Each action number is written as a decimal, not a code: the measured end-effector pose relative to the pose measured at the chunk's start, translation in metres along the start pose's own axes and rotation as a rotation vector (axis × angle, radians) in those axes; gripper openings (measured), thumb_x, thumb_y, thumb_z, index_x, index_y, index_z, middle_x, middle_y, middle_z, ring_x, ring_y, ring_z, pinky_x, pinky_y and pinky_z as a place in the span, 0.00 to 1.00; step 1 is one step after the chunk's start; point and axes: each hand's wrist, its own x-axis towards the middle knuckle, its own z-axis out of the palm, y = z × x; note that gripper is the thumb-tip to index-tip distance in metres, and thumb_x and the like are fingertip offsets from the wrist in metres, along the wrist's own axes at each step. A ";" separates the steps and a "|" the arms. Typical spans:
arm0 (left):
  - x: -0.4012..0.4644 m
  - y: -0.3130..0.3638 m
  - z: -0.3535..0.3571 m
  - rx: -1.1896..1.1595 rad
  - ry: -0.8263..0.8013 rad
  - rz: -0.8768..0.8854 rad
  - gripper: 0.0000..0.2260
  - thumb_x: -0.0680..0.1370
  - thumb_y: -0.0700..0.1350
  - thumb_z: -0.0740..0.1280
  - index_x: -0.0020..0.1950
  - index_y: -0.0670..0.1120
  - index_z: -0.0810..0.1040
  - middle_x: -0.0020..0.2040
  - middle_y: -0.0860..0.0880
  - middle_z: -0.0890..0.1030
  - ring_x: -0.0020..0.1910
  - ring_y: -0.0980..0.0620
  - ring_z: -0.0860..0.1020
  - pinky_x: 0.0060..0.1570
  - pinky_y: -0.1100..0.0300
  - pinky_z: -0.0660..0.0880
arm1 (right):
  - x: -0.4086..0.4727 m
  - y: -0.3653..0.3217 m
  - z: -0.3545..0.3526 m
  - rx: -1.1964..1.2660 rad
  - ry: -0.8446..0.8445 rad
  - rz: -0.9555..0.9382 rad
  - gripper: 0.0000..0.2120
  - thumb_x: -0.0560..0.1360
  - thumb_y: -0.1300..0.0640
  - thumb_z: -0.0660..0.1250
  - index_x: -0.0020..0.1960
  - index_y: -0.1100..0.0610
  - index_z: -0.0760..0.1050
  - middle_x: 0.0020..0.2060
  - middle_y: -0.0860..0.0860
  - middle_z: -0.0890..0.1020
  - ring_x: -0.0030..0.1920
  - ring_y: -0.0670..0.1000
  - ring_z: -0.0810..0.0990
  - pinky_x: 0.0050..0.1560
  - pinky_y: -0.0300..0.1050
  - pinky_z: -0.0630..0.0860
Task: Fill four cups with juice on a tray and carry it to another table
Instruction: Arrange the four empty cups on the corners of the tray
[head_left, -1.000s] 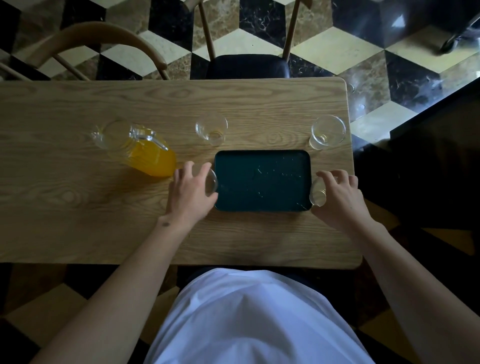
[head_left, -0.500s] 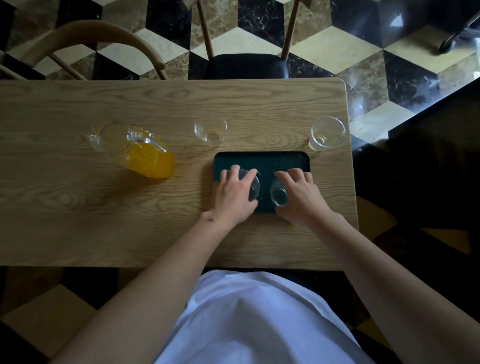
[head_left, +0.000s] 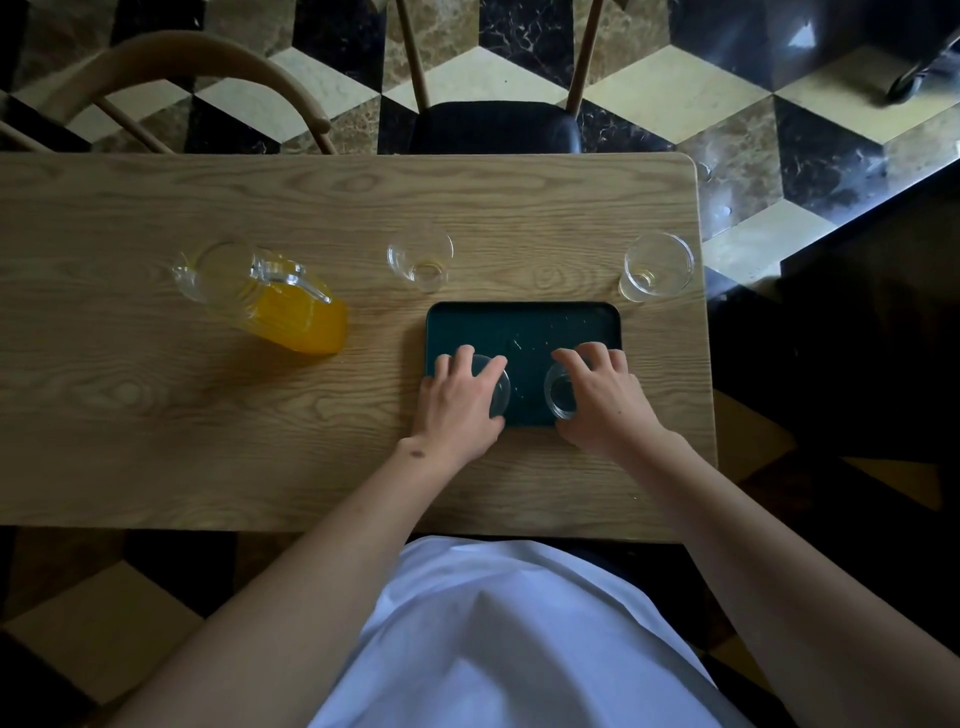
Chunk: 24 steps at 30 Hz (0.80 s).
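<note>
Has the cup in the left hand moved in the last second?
Yes. The cup went rightward from the table beside the tray's left edge onto its near-left part, with the left hand on it.

Head-worn camera looks steeply down at table (head_left: 156, 426).

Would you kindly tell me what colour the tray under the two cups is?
The tray is a dark teal green, seen best in the head view.
</note>
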 end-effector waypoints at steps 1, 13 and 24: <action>-0.002 -0.004 0.001 -0.013 0.003 -0.003 0.33 0.75 0.52 0.72 0.77 0.53 0.64 0.73 0.42 0.65 0.70 0.39 0.66 0.61 0.46 0.74 | -0.002 0.002 0.000 0.000 -0.002 0.008 0.43 0.66 0.51 0.74 0.76 0.49 0.57 0.69 0.54 0.65 0.66 0.60 0.64 0.59 0.54 0.72; -0.016 -0.036 0.001 -0.020 0.042 -0.058 0.34 0.74 0.53 0.74 0.78 0.54 0.65 0.75 0.44 0.67 0.70 0.41 0.67 0.63 0.47 0.74 | -0.014 0.025 -0.006 -0.004 -0.029 0.098 0.43 0.66 0.54 0.74 0.76 0.49 0.57 0.71 0.55 0.63 0.69 0.60 0.61 0.63 0.58 0.70; -0.020 -0.039 -0.001 -0.032 0.035 -0.059 0.34 0.74 0.52 0.74 0.78 0.55 0.66 0.75 0.44 0.67 0.71 0.41 0.67 0.62 0.47 0.74 | -0.025 0.032 -0.001 0.004 -0.012 0.113 0.42 0.66 0.53 0.75 0.75 0.48 0.58 0.70 0.54 0.64 0.69 0.60 0.62 0.59 0.57 0.71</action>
